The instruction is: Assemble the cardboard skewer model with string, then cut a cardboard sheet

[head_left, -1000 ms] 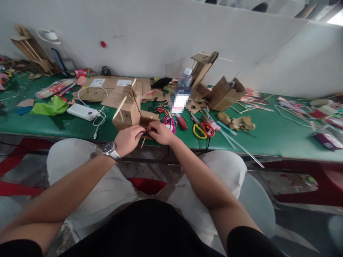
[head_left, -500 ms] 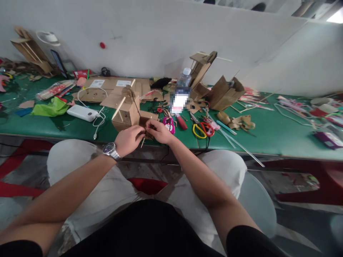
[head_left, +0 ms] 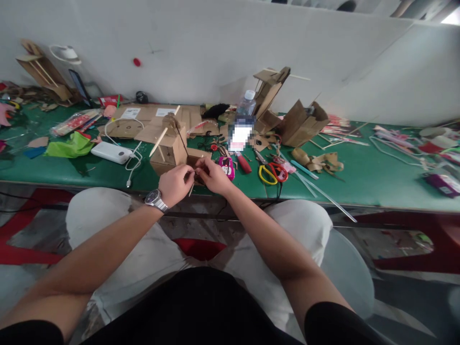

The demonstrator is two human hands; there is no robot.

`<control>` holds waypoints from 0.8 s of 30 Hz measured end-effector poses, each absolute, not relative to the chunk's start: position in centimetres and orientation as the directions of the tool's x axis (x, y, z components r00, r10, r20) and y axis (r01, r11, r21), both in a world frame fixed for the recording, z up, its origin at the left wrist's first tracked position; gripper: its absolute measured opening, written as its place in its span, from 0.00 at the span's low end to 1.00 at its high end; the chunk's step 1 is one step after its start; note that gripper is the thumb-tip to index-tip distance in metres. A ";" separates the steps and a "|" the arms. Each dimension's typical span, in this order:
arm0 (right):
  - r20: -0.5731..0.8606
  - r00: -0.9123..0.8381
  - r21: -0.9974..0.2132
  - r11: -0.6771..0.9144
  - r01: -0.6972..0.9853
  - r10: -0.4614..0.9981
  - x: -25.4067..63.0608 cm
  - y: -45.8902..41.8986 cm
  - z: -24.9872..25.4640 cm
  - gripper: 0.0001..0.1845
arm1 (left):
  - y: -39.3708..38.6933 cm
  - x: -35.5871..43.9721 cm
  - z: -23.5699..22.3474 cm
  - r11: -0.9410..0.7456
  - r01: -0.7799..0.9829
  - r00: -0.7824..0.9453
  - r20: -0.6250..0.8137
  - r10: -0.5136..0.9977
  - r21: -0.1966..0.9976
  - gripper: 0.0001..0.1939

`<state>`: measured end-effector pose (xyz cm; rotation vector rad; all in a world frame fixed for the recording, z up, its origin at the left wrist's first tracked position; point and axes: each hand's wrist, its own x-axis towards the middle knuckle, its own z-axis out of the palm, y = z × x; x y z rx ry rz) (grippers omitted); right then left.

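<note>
A brown cardboard box model with wooden sticks through it stands at the table's front edge. From its upright cardboard piece a dark cord slants down toward my fingertips. My left hand, with a watch at the wrist, is closed in a pinch at the model's near side. Facing it, fingertips almost touching, my right hand pinches too, over the low cardboard tray part. The cord's end between the fingers is mostly hidden. Below the hands a thin wooden stick pokes out.
Right of my hands lie a pink box, a red-handled tool and yellow-and-red scissors. A white power bank with a cable is at left. Behind stand a bottle and more cardboard models.
My left hand has rolled slightly and its fingers have curled in more, opening a gap under the thumb. My right hand stays at nearly the same spot, and the model has barely moved.
</note>
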<state>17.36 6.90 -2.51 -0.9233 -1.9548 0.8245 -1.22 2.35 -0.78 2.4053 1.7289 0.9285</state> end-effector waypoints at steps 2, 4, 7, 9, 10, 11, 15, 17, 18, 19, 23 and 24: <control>0.372 -0.416 -0.780 0.522 0.345 0.830 17.6 6.4 -2.2 0.11 | 2.3 -1.3 -0.9 -0.378 0.841 0.179 0.460 0.870 0.388 0.05; 0.344 -0.464 -0.762 0.531 0.370 0.816 17.8 5.9 -1.9 0.13 | 2.3 -1.4 -0.9 -0.392 0.816 0.172 0.468 0.867 0.425 0.05; 0.325 -0.492 -0.724 0.547 0.419 0.807 18.1 5.4 -1.7 0.12 | 2.3 -1.7 -0.8 -0.421 0.762 0.170 0.475 0.863 0.492 0.05; 0.332 -0.480 -0.691 0.556 0.463 0.812 18.1 5.3 -1.8 0.11 | 2.2 -1.8 -0.7 -0.440 0.712 0.172 0.472 0.865 0.548 0.05; 0.338 -0.475 -0.674 0.561 0.481 0.812 18.1 5.4 -1.8 0.11 | 2.1 -1.8 -0.6 -0.451 0.670 0.176 0.465 0.868 0.589 0.05; 0.348 -0.473 -0.657 0.570 0.493 0.810 18.1 5.4 -1.9 0.11 | 2.0 -1.8 -0.6 -0.460 0.610 0.177 0.455 0.872 0.644 0.05; 0.413 -0.479 -0.593 0.628 0.505 0.775 18.0 5.6 -2.0 0.12 | 1.4 -1.9 -0.3 -0.438 0.239 0.192 0.400 0.896 0.867 0.11; 0.431 -0.472 -0.576 0.637 0.512 0.769 18.0 5.5 -2.0 0.12 | 1.1 -2.1 -0.1 -0.431 0.114 0.210 0.403 0.891 0.895 0.14; 0.438 -0.462 -0.574 0.635 0.517 0.772 18.0 5.5 -2.1 0.13 | 1.0 -2.2 0.0 -0.436 0.079 0.224 0.410 0.884 0.896 0.15; 0.446 -0.451 -0.577 0.634 0.516 0.773 18.0 5.5 -2.1 0.13 | 0.9 -2.4 0.1 -0.442 0.056 0.241 0.417 0.876 0.895 0.15; 0.515 -0.442 -0.575 0.678 0.457 0.735 17.8 5.4 -2.2 0.15 | 0.9 -2.5 0.2 -0.433 0.018 0.337 0.403 0.851 0.901 0.17; 0.532 -0.437 -0.570 0.688 0.448 0.725 17.7 5.4 -2.1 0.14 | 0.9 -2.5 0.1 -0.427 0.017 0.356 0.394 0.847 0.904 0.17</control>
